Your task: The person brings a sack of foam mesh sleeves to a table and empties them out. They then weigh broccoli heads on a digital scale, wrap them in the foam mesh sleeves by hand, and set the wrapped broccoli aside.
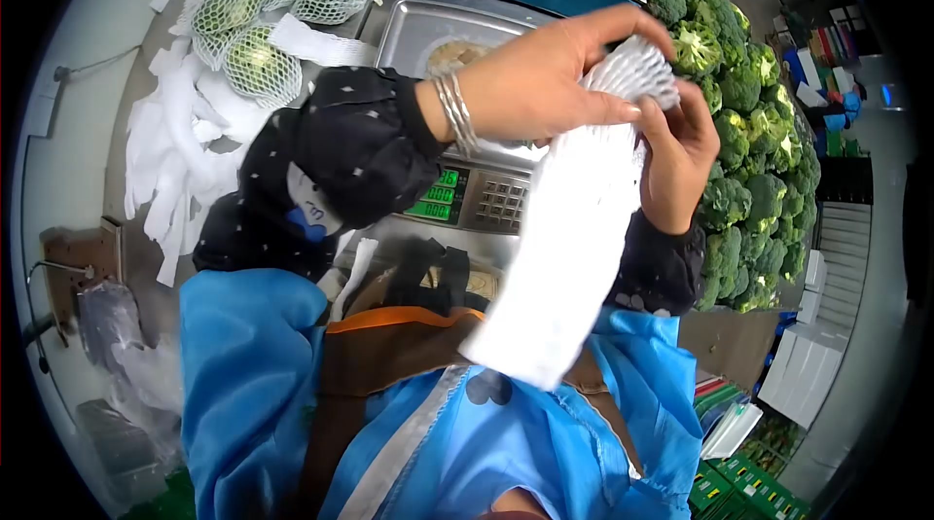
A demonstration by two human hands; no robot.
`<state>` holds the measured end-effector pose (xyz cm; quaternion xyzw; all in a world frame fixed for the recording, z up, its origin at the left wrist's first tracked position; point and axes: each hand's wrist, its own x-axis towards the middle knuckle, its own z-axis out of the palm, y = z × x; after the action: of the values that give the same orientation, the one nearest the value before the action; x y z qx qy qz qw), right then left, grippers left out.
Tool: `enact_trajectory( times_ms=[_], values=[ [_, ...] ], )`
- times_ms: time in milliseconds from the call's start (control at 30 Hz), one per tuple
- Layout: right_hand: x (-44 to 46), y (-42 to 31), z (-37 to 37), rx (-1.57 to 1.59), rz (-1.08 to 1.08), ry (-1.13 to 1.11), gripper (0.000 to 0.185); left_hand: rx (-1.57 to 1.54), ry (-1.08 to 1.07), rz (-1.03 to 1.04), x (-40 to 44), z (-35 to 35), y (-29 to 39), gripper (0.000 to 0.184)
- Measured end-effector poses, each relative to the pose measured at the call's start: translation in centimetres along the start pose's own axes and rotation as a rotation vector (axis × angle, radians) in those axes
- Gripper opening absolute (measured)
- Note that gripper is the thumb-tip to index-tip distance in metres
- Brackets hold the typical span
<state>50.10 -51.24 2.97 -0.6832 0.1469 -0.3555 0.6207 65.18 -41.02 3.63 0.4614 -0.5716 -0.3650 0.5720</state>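
Note:
A white foam net sleeve hangs between my hands, its long flat end reaching down in front of my chest. Its upper end is bunched and slightly spread at the fingers. My left hand, with silver bangles at the wrist, pinches this upper end from the left. On the other side my right hand grips the same end, its fingers curled around the edge. Whether anything is inside the sleeve cannot be seen. Behind my left hand is a weighing scale with green digits, and a beige round item lies on its tray.
Several broccoli heads in foam nets lie at the upper left. Loose white foam sleeves are heaped below them. A large pile of bare broccoli fills the right side. Green crates stand at the lower right.

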Motion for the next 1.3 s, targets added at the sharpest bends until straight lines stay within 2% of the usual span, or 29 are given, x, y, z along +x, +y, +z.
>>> enact_trajectory(
  times_ms=[33,133,233,300,333,367,400,433,467,500,567,600,633,667,767,800,833,933,1033,1067,1100,1133,1167,1233,1300],
  values=[
    [-0.3,0.6,-0.4,-0.028,-0.008,0.053,0.016,-0.060,-0.004,-0.037,0.0,0.1,-0.9,0.048],
    [-0.5,2.6,-0.9,-0.099,-0.301,0.094,0.012,-0.047,-0.059,-0.438,-0.9,0.4,-1.4,0.033],
    [-1.3,4.3,-1.7,0.170,-0.161,0.060,0.016,0.337,-0.149,-0.258,-1.5,0.5,-3.1,0.023],
    [-2.2,5.5,-1.3,0.298,0.275,0.073,0.025,0.199,0.024,-0.020,-2.4,0.3,-5.2,0.021],
    [-2.9,6.5,-0.6,0.209,0.306,0.001,0.030,-0.039,0.064,-0.151,-2.8,0.0,-4.2,0.023],
    [-3.5,7.5,-0.1,0.116,0.331,-0.076,0.037,-0.286,0.168,-0.364,-4.1,-0.7,-4.7,0.024],
    [-4.0,8.5,0.4,0.024,0.348,-0.154,0.043,-0.611,0.236,-0.410,-5.0,-0.9,-4.0,0.026],
    [-4.0,9.1,1.1,0.150,0.364,-0.082,0.056,-0.733,0.262,-0.452,-6.3,-1.9,-4.5,0.026],
    [-3.6,10.6,1.6,-0.154,-0.022,0.082,0.069,-0.805,0.278,-0.494,-8.3,-3.3,-5.5,0.026],
    [-3.0,9.3,0.6,-0.616,-0.307,0.159,0.083,-0.875,0.276,-0.539,-10.3,-4.8,-7.0,0.028],
    [-2.4,11.4,1.6,-0.835,-0.265,0.092,0.087,-0.988,0.257,-0.637,-13.6,-7.2,-10.2,0.032],
    [-2.0,12.4,2.3,-0.873,-0.262,0.106,0.086,-0.796,0.411,-0.588,-15.2,-7.7,-11.9,0.032],
    [-1.4,14.1,2.9,-0.900,-0.265,0.104,0.085,-0.565,0.646,-0.764,-13.8,-5.5,-10.3,0.026],
    [-1.1,14.3,2.9,-0.921,-0.279,0.089,0.084,-0.527,0.675,-0.755,-13.9,-5.3,-10.4,0.026],
    [-1.1,14.1,0.6,-0.689,-0.192,0.128,0.079,-0.528,0.623,-0.640,-14.2,-5.8,-10.1,0.024],
    [-2.6,11.8,-1.5,-0.636,-0.202,0.200,0.075,-0.516,0.622,-0.626,-14.4,-6.0,-10.0,0.024],
    [-3.9,10.9,-3.7,-0.597,-0.353,0.297,0.070,-0.504,0.628,-0.609,-14.7,-6.2,-9.8,0.023],
    [-11.0,8.8,-10.8,-0.679,-0.228,0.387,0.069,-0.489,0.639,-0.603,-16.2,-5.9,-9.6,0.022],
    [-18.0,10.7,-16.4,-0.935,-0.047,0.262,0.065,-0.470,0.647,-0.630,-16.5,-4.1,-9.5,0.021],
    [-19.8,11.7,-17.8,-1.046,-0.001,0.155,0.067,-0.455,0.685,-0.662,-15.8,-2.9,-9.3,0.016],
    [-21.3,12.8,-19.4,-1.079,0.122,0.034,0.070,-0.458,0.634,-0.667,-15.3,-2.4,-9.3,0.016],
    [-21.6,11.9,-20.2,-1.030,0.166,0.129,0.072,-0.458,0.585,-0.673,-15.0,-2.1,-9.2,0.016],
    [-21.2,12.0,-22.1,-0.818,0.064,0.330,0.073,-0.457,0.538,-0.683,-14.7,-1.7,-8.8,0.016],
    [-19.0,9.0,-27.6,-1.104,0.008,0.684,0.083,-0.479,0.503,-0.674,-12.6,0.2,-7.5,0.014],
    [-17.3,5.9,-31.5,-1.394,0.180,0.946,0.096,-0.468,0.503,-0.661,-12.6,0.1,-8.2,0.013]
  ],
)
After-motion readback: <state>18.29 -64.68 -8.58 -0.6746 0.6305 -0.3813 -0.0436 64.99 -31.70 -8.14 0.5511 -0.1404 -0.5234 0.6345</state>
